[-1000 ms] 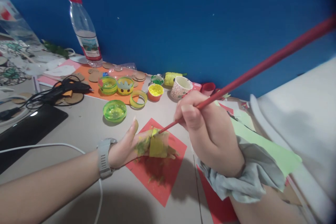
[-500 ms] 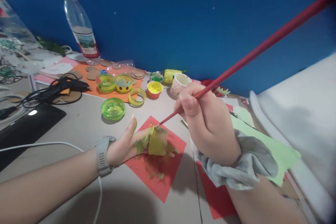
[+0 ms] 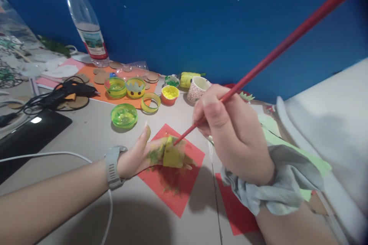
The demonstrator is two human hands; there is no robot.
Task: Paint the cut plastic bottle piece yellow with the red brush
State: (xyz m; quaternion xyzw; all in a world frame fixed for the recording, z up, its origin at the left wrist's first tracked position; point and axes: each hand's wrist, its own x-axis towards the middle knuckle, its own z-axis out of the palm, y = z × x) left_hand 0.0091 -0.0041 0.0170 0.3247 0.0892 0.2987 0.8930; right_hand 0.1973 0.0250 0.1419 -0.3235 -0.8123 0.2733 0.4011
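A yellow-painted ring (image 3: 172,155) was worn around the fingers (image 3: 188,162) of the left hand (image 3: 143,157), over red paper (image 3: 172,183) on the worktop (image 3: 86,138). A red paintbrush (image 3: 258,65) was clamped in the right hand (image 3: 230,130) fingers, its tip touching the ring.

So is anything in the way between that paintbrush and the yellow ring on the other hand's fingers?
Nothing visible. The right hand holds the red paintbrush, and its tip already reaches the yellow ring slipped over the left hand fingers, above the red paper. The paint pots stand farther back.
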